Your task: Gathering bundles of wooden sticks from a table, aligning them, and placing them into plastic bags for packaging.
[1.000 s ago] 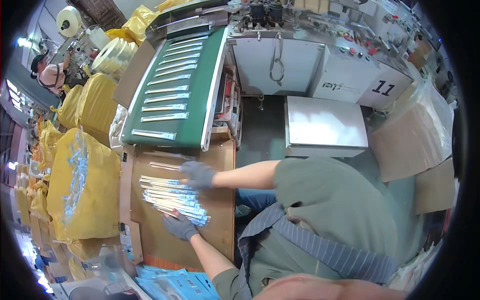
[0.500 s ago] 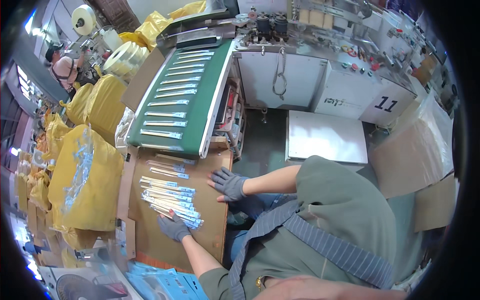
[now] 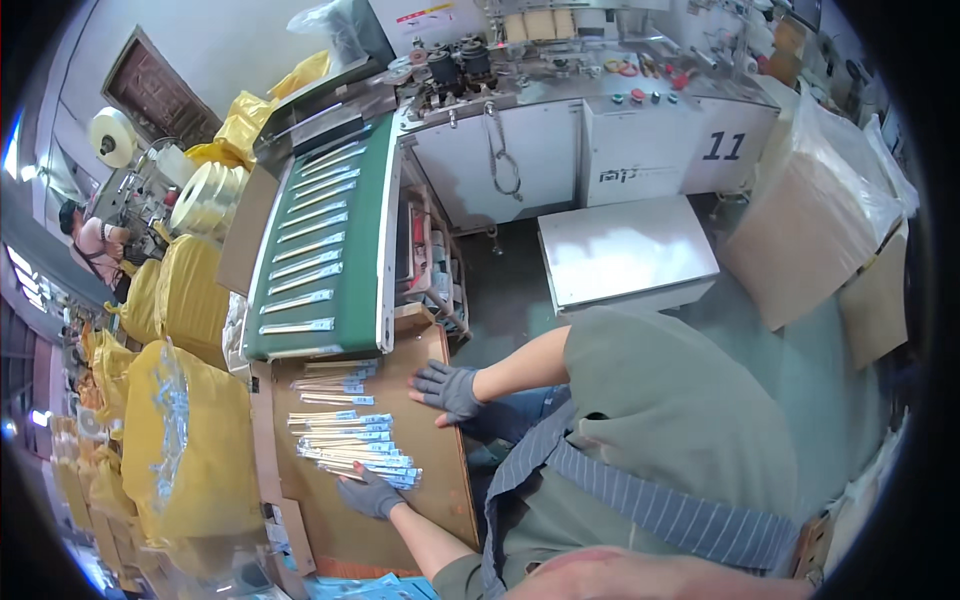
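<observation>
A loose pile of wrapped chopsticks (image 3: pixel 345 440), pale sticks in clear sleeves with blue ends, lies on the brown board. My left hand (image 3: pixel 370 492), in a grey glove with bare fingertips, rests at the pile's near edge, its fingers extended against the lowest packets. My right hand (image 3: pixel 447 390), gloved the same way, lies flat with fingers spread on the board's right edge, apart from the pile. A smaller group of wrapped chopsticks (image 3: pixel 338 384) sits between the pile and the belt's end. More packets lie spaced in a row on the green conveyor belt (image 3: pixel 355 290).
The brown board (image 3: pixel 445 490) adjoins the conveyor. Yellow sacks (image 3: pixel 200 440) stand along the left. A white box (image 3: pixel 625 250) is on the floor beyond my right arm, near a machine cabinet (image 3: pixel 640 150). Blue packaging (image 3: pixel 370 588) lies at the near edge. Another person (image 3: pixel 98 245) is far left.
The whole view has shifted with my head. More packets have gathered at the belt's end on the board. My hands keep nearly the same places beside the pile and on the board's edge.
</observation>
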### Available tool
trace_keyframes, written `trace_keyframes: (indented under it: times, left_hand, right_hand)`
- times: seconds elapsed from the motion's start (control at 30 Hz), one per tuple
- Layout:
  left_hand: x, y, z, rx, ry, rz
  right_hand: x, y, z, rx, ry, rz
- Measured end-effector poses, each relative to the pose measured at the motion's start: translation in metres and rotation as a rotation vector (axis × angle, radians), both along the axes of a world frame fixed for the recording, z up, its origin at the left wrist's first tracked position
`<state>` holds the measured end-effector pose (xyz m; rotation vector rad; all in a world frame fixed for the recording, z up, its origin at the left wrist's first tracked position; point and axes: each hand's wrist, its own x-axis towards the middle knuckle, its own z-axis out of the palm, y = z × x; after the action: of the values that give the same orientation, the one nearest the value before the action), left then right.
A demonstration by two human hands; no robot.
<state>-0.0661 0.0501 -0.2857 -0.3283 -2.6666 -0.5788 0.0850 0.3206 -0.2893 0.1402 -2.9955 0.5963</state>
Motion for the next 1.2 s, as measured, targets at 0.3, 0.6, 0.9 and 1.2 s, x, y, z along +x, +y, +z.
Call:
trace_keyframes:
  times: [0.3,0.6,0.9,1.2]
  left_hand:
    - [0.004,0.008,0.012,0.055,-0.071,-0.001]
    - [-0.004,-0.003,-0.004,0.091,-0.067,0.037]
    - [-0.001,0.001,0.002,0.034,-0.087,0.040]
    - [-0.002,0.002,-0.005,0.036,-0.059,0.051]
  right_hand:
    - [-0.004,0.001,0.005,0.005,-0.059,0.016]
    - [-0.008,-0.005,0.001,0.051,-0.130,0.014]
    - [-0.010,-0.004,0.003,0.068,-0.140,0.013]
    - [-0.006,-0.004,0.005,0.098,-0.155,-0.007]
